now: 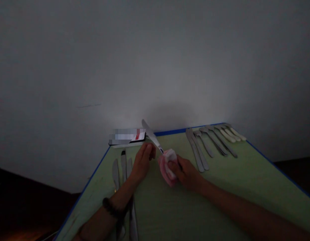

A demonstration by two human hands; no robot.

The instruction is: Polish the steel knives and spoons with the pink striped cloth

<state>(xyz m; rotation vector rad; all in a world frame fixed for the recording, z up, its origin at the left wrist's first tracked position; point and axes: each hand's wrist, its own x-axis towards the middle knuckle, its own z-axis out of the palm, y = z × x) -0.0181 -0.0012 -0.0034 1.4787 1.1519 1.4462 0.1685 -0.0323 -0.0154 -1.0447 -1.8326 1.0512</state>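
My right hand (186,172) is closed around a pink and white cloth (167,167), which wraps the handle end of a table knife (151,134). The knife's bare blade slants up and to the left, toward the wall. Just left of the knife is my left hand (142,159), its fingers curled in; nothing shows in them, and they look apart from the blade. Under and beside my left forearm lie several more table knives (116,172), partly hidden by the arm.
On the green table (165,211), several forks (195,150) and spoons (205,144) lie in a row at right, along with pale-handled cutlery (228,135). A lit phone (124,138) rests at the back left corner. Behind the table stands a grey wall (155,67).
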